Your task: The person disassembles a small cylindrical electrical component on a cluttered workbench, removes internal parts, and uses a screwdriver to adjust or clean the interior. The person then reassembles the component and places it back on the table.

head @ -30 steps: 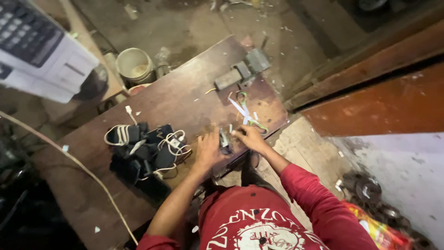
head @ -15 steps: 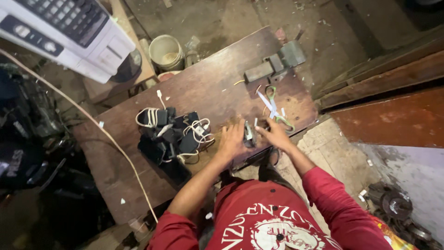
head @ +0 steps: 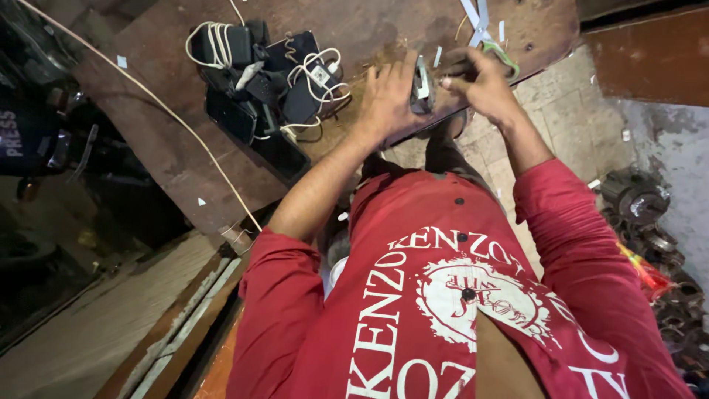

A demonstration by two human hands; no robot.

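1. Head view, hands: the left hand point(head: 384, 96) lies with its fingers curled against a small metal part point(head: 422, 85) at the near edge of the wooden workbench point(head: 148, 148). The right hand point(head: 480, 81) comes in from the other side, its fingertips pinched at the same part, so the piece sits gripped between both hands.
2. Head view, bench: green-handled scissors point(head: 491, 41) lie just beyond the right hand, near the bench's far right corner, with pale strips and scraps scattered around them. Towards the left of the bench, well apart from the hands, sits a heap of dark phones and chargers point(head: 258, 81) tangled with white cables point(head: 317, 74). A thin pale cord point(head: 170, 118) crosses the bench's left part.
3. Head view, progress: judging from the cut scraps, some trimming looks done. The part remains in both hands at the near edge, so the work on it seems under way and unfinished; its exact state is too small to tell.
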